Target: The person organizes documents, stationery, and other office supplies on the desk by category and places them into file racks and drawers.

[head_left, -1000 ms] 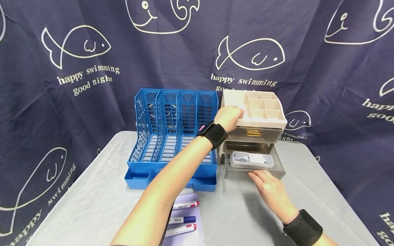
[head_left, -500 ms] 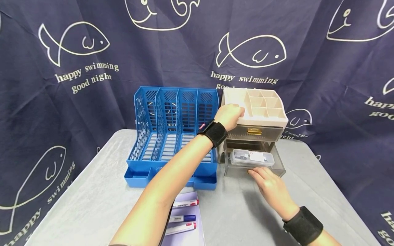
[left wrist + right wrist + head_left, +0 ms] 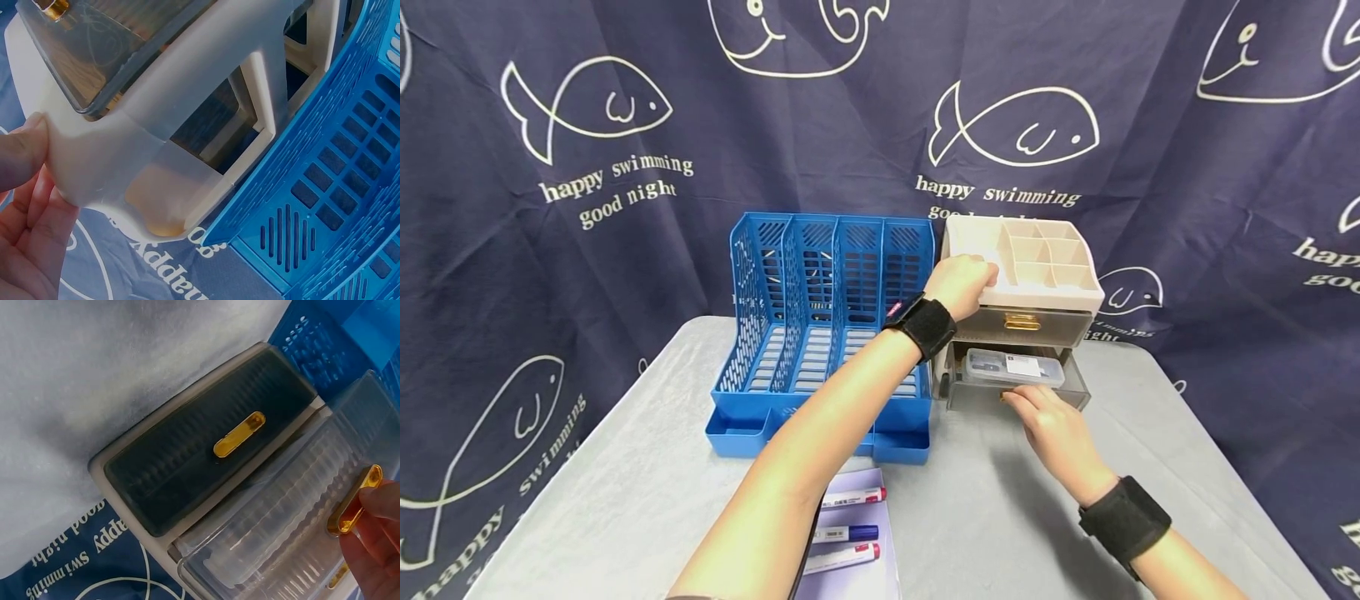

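Two hands work on the beige organizer [image 3: 1022, 258]; the left hand [image 3: 958, 285] grips its top edge with curled fingers; the right hand [image 3: 1051, 429] presses straight fingers on the lower drawer [image 3: 1011, 385], which is only partly out, a clear case [image 3: 1013, 367] lying inside; compared with one second ago, this drawer sits much deeper.

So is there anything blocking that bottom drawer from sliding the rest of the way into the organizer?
Nothing visible blocks it. The lower drawer is partly out, the right hand at its front. The clear case lies flat inside, seemingly below the upper drawer. The left hand grips the organizer top.
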### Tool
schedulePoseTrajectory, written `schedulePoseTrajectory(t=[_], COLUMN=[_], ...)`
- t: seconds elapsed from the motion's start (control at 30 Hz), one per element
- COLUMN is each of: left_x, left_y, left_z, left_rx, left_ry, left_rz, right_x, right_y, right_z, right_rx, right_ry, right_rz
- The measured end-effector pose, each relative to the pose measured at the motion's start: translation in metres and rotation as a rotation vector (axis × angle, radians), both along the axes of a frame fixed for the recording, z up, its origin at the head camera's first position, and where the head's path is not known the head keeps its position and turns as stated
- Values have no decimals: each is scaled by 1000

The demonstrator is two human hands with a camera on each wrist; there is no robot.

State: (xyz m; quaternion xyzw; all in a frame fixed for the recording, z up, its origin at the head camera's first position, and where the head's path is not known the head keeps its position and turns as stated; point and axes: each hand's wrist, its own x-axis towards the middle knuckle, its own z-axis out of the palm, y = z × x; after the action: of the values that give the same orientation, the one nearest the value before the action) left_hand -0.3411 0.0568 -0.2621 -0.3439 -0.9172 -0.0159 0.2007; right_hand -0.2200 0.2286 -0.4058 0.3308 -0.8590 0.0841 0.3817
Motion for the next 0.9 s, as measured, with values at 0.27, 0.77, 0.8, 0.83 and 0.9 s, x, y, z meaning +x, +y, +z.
schedulePoseTrajectory(t=[0.27, 0.77, 0.8, 0.83, 0.9], left_x=[0, 1, 1, 1, 0], left_y=[0, 1, 0, 0, 0], left_z=[-1, 3, 3, 3, 3], left_rx=[-2, -14, -13, -10, -5], left_ry=[5, -6, -5, -4, 2], left_rz=[1, 9, 8, 8, 6], right_x=[-19, -46, -47, -48, -50], right_y=[-2, -3, -3, -4, -4], right_z=[2, 3, 3, 4, 4], right_rx=[-15, -45, -45, -46, -46], right_ry=[-2, -21, -26, -31, -38], right_rz=[-29, -97, -102, -106, -109])
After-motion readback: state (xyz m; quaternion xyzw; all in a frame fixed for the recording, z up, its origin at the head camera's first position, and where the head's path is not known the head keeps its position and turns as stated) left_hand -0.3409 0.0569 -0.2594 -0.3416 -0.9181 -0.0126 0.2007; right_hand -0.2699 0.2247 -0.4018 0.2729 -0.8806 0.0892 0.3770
